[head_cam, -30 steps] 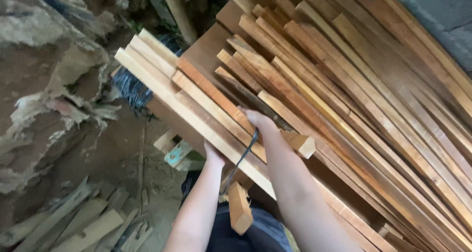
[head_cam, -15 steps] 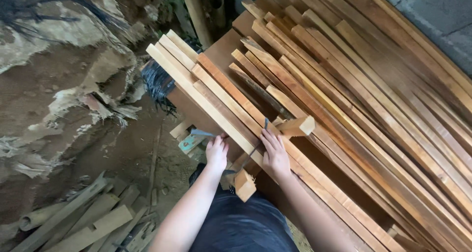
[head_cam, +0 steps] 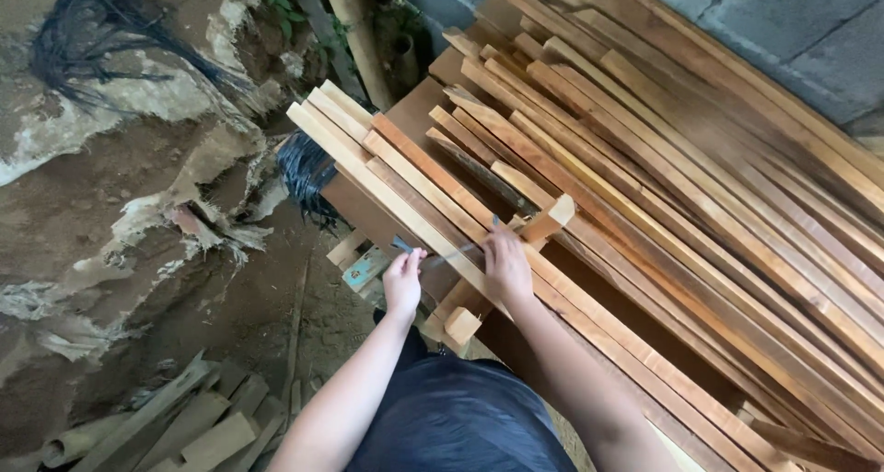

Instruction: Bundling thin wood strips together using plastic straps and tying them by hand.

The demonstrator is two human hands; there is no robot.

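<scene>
Hands sit at the near edge of the stack. My left hand (head_cam: 403,283) pinches a thin dark strap (head_cam: 442,254) and draws it taut; my right hand (head_cam: 505,265) lies flat on the bundled slats (head_cam: 405,182), pinning strap against wood, fingers closed on nothing. The strap's far run is hidden beneath the slats. Beyond, the loose slat pile (head_cam: 700,159) runs out of frame.

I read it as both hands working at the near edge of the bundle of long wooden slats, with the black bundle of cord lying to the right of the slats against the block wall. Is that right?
Not quite. In the head view the black bundle of cord hangs at the left of the wooden slats, toward the earth bank, not by the block wall. The left hand and right hand are indeed at the near edge.
</scene>
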